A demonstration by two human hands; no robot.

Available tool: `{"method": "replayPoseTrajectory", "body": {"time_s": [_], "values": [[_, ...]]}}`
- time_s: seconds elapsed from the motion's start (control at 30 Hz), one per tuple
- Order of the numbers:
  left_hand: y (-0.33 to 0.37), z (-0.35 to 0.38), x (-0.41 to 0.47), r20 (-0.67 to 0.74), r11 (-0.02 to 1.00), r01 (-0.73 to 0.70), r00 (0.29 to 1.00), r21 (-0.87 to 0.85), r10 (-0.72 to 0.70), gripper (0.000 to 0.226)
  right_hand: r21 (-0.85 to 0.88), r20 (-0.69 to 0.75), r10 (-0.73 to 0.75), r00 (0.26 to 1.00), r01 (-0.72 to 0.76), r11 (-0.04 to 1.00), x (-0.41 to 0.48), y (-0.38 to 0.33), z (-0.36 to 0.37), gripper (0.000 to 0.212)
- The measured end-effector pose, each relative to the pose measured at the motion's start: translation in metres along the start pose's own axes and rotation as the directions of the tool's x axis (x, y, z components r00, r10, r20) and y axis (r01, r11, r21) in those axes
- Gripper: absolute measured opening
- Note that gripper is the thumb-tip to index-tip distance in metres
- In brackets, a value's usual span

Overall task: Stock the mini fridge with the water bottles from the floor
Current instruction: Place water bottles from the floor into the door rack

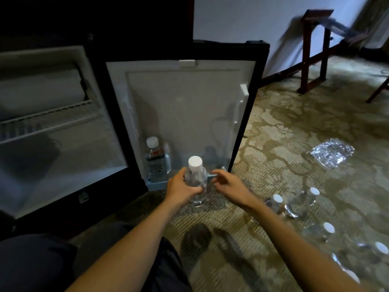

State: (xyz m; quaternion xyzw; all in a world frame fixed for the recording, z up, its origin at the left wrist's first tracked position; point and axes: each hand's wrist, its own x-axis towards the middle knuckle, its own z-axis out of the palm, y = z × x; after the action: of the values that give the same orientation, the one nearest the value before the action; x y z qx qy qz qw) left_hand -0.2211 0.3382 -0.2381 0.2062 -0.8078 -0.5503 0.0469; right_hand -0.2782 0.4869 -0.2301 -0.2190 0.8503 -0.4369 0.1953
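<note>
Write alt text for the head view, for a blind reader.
A person's left hand grips an upright water bottle before the open mini fridge door, right hand open beside it. A second bottle stands in the door shelf; more bottles and crumpled plastic wrap sit on the carpet to the right.

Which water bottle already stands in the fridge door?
The clear plastic white-capped bottle at the door shelf's left end; the rest are held or on the carpet.
</note>
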Motion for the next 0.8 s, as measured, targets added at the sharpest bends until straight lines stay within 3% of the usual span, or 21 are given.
{"method": "replayPoseTrajectory", "body": {"time_s": [0.07,0.13,0.4,0.63,0.8], "values": [[-0.004,-0.003,0.007,-0.027,0.994,0.039,0.999,-0.105,-0.043,0.05,-0.041,0.111,0.028,0.993,-0.024,0.999,-0.001,0.012,0.019,0.055],[-0.007,-0.007,0.012,-0.047,0.982,0.07,0.996,-0.175,-0.08,0.055,-0.013,0.122,0.05,0.991,-0.049,0.999,0.003,0.015,0.033,0.064],[-0.005,-0.024,0.025,0.006,0.962,0.024,1.0,-0.271,-0.023,0.047,0.14,0.195,0.054,0.979,-0.083,0.987,0.057,-0.009,0.044,0.062],[-0.007,-0.033,0.042,-0.054,0.925,0.011,0.998,-0.379,-0.034,0.062,-0.062,0.098,0.017,0.995,-0.011,0.998,0.091,-0.023,0.057,0.042],[-0.011,-0.034,0.048,-0.135,0.934,0.03,0.987,-0.356,-0.083,0.054,0.002,-0.046,0.047,0.998,-0.047,0.999,0.104,-0.028,0.075,0.037]]}}
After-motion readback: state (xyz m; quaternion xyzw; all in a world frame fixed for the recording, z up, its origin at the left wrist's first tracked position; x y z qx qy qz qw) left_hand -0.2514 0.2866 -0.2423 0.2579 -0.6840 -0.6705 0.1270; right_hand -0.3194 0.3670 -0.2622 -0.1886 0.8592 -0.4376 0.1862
